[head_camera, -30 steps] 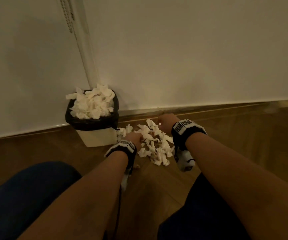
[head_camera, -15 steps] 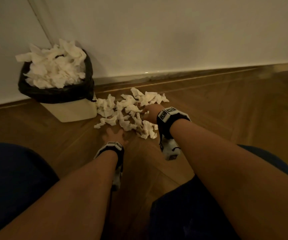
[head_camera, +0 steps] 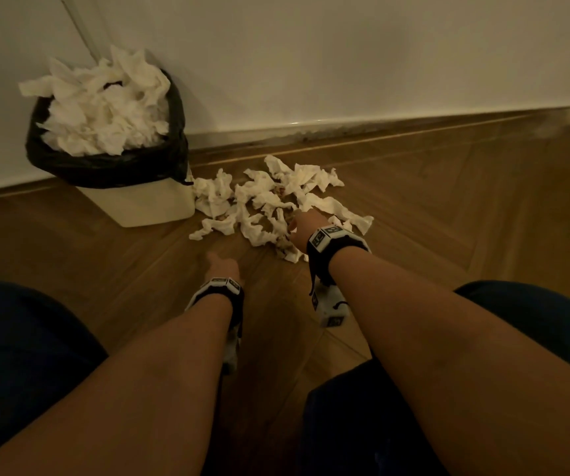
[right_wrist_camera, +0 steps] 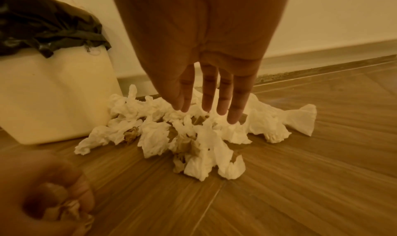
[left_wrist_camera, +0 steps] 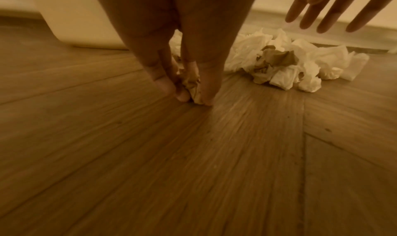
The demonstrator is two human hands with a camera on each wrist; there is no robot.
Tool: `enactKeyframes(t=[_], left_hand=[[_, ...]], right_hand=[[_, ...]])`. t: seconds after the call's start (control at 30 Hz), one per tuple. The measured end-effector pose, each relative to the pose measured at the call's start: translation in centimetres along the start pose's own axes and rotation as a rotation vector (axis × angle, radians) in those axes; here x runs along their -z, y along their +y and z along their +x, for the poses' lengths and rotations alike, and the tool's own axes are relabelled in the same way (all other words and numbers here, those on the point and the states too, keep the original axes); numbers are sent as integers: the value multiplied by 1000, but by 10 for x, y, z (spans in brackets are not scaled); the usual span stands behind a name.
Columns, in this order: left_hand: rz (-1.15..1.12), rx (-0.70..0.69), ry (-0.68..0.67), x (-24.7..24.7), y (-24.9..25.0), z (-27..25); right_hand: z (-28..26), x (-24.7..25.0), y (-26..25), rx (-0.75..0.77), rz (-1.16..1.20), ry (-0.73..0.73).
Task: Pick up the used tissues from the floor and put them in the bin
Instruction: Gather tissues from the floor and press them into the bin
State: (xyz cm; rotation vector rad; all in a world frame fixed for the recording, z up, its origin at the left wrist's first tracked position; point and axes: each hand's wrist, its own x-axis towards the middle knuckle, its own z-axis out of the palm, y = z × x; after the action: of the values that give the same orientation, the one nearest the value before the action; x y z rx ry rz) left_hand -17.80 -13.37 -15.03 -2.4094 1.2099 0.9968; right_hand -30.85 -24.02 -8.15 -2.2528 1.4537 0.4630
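A heap of crumpled white tissues (head_camera: 276, 201) lies on the wooden floor just right of the bin (head_camera: 139, 204), a cream box lined with a black bag and piled high with tissues. My left hand (head_camera: 221, 264) is down at the floor before the heap and pinches a small stained tissue scrap (left_wrist_camera: 193, 88) between thumb and fingers. My right hand (head_camera: 305, 223) hovers over the near right part of the heap, its fingers (right_wrist_camera: 209, 102) straight and spread, holding nothing. The scrap also shows in my left hand (right_wrist_camera: 60, 204) in the right wrist view.
A white wall with a low skirting board (head_camera: 414, 123) runs close behind the heap and bin. My knees in dark trousers (head_camera: 19, 355) frame the near floor on both sides. Bare wooden floor (head_camera: 465, 207) stretches to the right.
My left hand has drawn back from the heap toward me and now pinches a scrap at the floor. My right hand has slid to the heap's near right side. The view shifted.
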Motion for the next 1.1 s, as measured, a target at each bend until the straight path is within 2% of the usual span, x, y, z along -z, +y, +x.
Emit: enactKeyframes(t=[0.13, 0.27, 0.37, 0.53, 0.63, 0.83, 0.93, 1.07, 1.1], left_hand=[[-60, -81, 8, -2, 3, 5], [-192, -80, 112, -9, 10, 4], [-344, -9, 41, -8, 15, 3], [-319, -171, 96, -1, 18, -4], [-279, -210, 168, -5, 16, -6], [-269, -213, 146, -9, 5, -4], [-272, -203, 162, -8, 0, -3], [-306, -184, 172, -4, -1, -3], [-310, -182, 178, -3, -1, -3]], right_hand=[[3, -5, -2, -28, 5, -6], [9, -20, 4, -118, 42, -87], [12, -29, 6, -169, 70, -80], [18, -44, 6, -270, 271, -24], [24, -57, 4, -355, 381, 32], [35, -74, 0, -495, 497, 28], [35, -76, 2, -474, 556, 30], [32, -69, 6, -387, 502, 102], [32, -68, 7, -387, 497, 82]])
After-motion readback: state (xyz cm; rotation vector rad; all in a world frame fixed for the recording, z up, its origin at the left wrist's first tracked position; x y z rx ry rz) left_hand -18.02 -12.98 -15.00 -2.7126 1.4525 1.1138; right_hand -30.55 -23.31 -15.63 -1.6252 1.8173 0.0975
